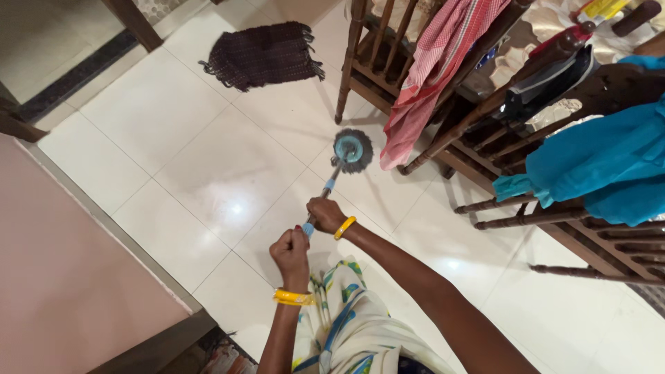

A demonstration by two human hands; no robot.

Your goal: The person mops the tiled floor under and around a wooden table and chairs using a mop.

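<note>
Both arms are bare. Each wrist wears a yellow bangle [344, 227]. A white garment [360, 325] with blue, green and yellow print shows at bottom centre.

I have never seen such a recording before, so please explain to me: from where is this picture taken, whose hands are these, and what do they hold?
There is one picture, taken by a camera worn on a person's head, looking down. So the two arms reaching up from the bottom edge belong to the wearer. There is no machine here.

The left hand and the right hand both grip the handle of a mop, the right hand further down the handle. The round grey mop head rests on the white tiled floor.

A dark woven mat lies on the floor further away. On the right stand wooden chairs, with a red checked cloth and a blue cloth hanging over them.
</note>
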